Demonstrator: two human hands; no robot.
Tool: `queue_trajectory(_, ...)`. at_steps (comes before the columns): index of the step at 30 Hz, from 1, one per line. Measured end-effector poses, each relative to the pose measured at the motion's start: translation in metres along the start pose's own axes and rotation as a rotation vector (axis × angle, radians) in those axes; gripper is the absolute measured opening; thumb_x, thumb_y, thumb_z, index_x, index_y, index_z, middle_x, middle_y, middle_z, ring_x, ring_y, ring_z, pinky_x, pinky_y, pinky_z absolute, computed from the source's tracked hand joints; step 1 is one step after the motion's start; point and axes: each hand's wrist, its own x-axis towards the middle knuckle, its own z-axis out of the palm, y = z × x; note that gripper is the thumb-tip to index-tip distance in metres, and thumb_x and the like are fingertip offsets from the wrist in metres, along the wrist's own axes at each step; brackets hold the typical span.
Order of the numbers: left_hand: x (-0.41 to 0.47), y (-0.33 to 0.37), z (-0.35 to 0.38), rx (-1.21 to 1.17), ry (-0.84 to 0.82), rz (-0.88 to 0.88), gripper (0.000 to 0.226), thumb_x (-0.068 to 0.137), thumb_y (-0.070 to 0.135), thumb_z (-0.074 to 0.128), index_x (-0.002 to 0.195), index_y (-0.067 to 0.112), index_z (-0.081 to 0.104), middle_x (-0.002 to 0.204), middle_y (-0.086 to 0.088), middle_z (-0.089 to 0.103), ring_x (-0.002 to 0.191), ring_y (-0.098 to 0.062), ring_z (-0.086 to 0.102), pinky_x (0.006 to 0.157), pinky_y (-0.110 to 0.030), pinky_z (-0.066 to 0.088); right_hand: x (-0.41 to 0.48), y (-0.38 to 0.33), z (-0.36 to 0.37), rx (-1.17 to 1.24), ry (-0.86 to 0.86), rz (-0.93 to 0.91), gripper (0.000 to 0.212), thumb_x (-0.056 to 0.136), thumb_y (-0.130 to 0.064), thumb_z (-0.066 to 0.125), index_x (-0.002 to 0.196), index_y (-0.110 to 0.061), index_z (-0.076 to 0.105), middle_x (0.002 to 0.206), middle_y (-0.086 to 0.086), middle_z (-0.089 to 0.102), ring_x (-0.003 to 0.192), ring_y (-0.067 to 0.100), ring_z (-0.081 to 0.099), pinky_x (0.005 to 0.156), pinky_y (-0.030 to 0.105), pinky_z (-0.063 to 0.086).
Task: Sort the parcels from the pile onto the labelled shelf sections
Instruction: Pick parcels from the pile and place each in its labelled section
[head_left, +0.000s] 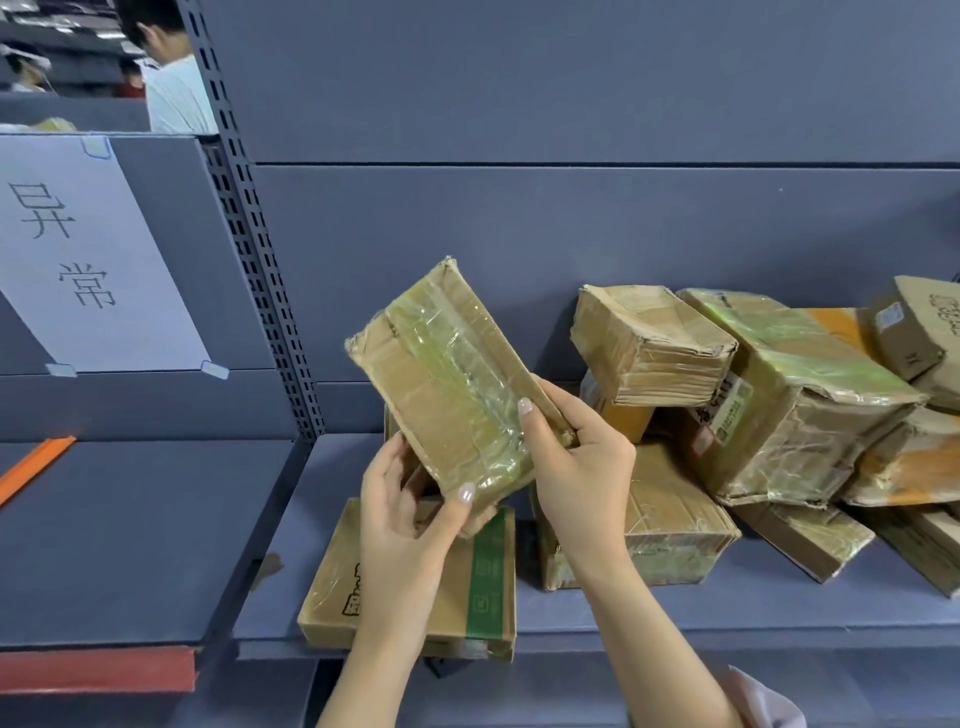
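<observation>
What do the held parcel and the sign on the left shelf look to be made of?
Held parcel: brown corrugated cardboard, it seems, matte and dented at the corners, wrapped in glossy clear tape that glints greenish. Both hands grip its lower end. Sign: thin white paper, matte, handwritten in dark ink, with small tape tabs at its corners.

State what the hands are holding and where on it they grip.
Both hands hold one flat taped cardboard parcel, tilted above the shelf. The left hand pinches its lower corner; the right hand clasps its lower right edge, fingers on the taped face.
</observation>
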Motion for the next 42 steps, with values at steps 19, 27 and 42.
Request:
queue_trajectory(19, 0.079, 0.09, -0.076, 0.568, -0.34, 0.268, 0.049, 0.077, 0.047, 0.077, 0.123, 0.049, 0.057, 0.134, 0.026, 0.053, 0.127, -0.002, 0.05, 0.104, -0.036, 0.047, -0.001, 0.005, -0.02, -0.195, -0.367, -0.606, 0.022, 0.089, -0.015, 0.066, 0.11, -0.017, 0.071, 0.115, -0.014, 0.069, 0.113, 0.005, 0.064, 0.094, 0.027, 0.053)
queue_trajectory(27, 0.069, 0.081, -0.081, 0.53, -0.247, 0.207, 0.018, 0.069, 0.042, 0.077, 0.085, 0.041, 0.067, 0.131, 0.027, 0.057, 0.123, 0.001, 0.053, 0.089, -0.024, 0.054, 0.008, 0.01, -0.019, -0.24, -0.432, -0.721, 0.019, 0.09, -0.013, 0.067, 0.107, -0.012, 0.074, 0.113, -0.009, 0.072, 0.115, 0.007, 0.064, 0.092, 0.041, 0.053)
queue_trajectory(42, 0.025, 0.033, -0.074, 0.246, 0.105, 0.537, 0.021, 0.08, 0.046, 0.074, 0.093, 0.031, 0.066, 0.138, 0.015, 0.054, 0.127, -0.011, 0.054, 0.095, -0.019, 0.048, 0.004, -0.015, -0.027, 0.017, -0.496, 0.339, 0.1, 0.062, -0.088, 0.053, 0.15, -0.046, 0.03, 0.148, -0.026, 0.042, 0.125, -0.014, 0.045, 0.113, 0.032, 0.035)
